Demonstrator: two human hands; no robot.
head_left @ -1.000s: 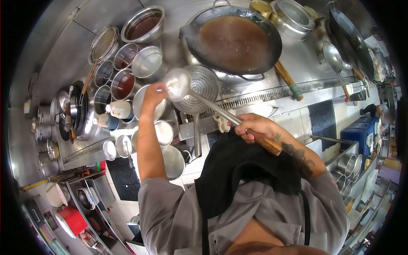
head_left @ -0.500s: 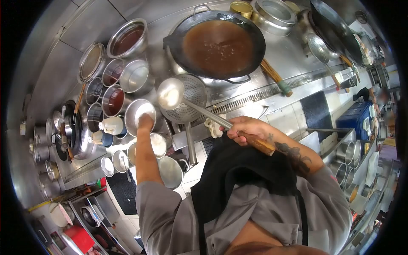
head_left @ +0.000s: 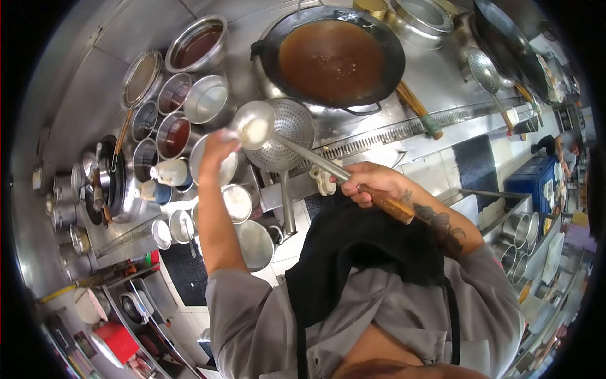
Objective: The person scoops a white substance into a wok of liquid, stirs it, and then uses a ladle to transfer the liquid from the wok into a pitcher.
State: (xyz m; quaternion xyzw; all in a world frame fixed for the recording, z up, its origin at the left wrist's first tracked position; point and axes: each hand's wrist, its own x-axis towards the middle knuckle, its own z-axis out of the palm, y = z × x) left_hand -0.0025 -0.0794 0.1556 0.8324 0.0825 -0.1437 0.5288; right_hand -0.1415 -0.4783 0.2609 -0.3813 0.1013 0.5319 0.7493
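Observation:
My right hand [head_left: 364, 183] is closed round the wooden-handled ladle [head_left: 309, 152], whose bowl holds something white. Over the rim of a metal pot of white powder [head_left: 228, 165], my left hand [head_left: 219, 149] is raised at the left edge of the ladle's bowl. Its fingers are pressed together and blurred, and what they hold is too small to name. Behind the ladle bowl lies a perforated strainer [head_left: 290, 129]. Further back, a black wok [head_left: 396, 63] contains brown liquid.
Metal pots of dark red sauce [head_left: 173, 138] and an empty-looking pot [head_left: 206, 100] stand to the left. A bamboo brush [head_left: 419, 112] lies right of the wok. Another person [head_left: 568, 155] is far right. A large metal pot [head_left: 255, 246] sits low in front.
My left hand has risen out of the pot of white powder and moved up to the ladle's bowl. My right hand still holds the ladle. The view has shifted slightly.

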